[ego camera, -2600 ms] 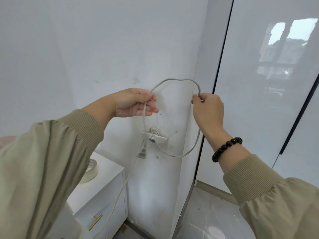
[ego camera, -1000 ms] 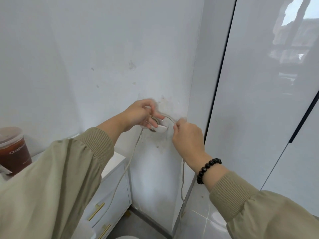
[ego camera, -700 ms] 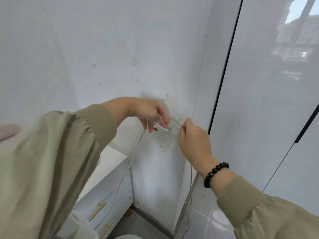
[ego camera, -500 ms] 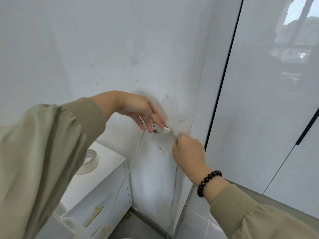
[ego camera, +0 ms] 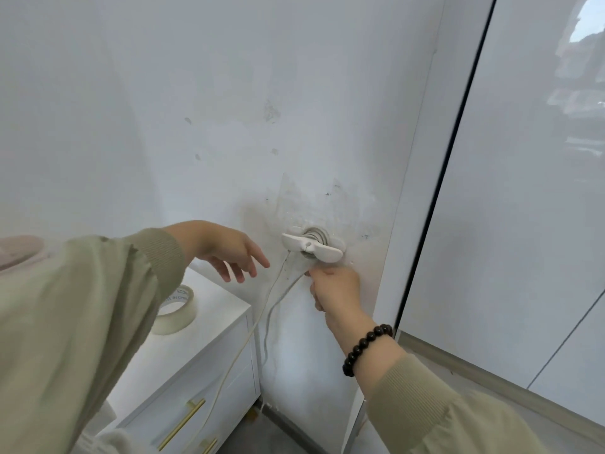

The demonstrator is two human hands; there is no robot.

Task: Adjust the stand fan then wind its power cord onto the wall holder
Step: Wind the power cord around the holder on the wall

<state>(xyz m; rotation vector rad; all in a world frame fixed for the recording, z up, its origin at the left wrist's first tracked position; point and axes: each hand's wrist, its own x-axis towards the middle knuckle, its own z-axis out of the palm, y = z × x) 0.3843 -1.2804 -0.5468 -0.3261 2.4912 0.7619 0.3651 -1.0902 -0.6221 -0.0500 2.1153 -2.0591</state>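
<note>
A white wall holder point(ego camera: 312, 247) with two flat wings is fixed to the white wall, and several turns of grey power cord point(ego camera: 315, 234) sit wound behind the wings. My right hand point(ego camera: 334, 288) is just below the holder and pinches the cord where it leaves the spool. From there the cord point(ego camera: 271, 308) hangs down past the cabinet. My left hand point(ego camera: 229, 250) hovers to the left of the holder with fingers spread, touching nothing. The stand fan is out of view.
A white cabinet point(ego camera: 203, 365) with brass handles stands at lower left, with a roll of tape point(ego camera: 175, 311) on top. A glossy white panel with a black vertical strip point(ego camera: 438, 178) fills the right side. Grey floor point(ego camera: 281, 434) shows below.
My left hand has let go of the holder and pulled back to the left. My right hand has carried the cord down under the holder, and the loose loop is now wound tight.
</note>
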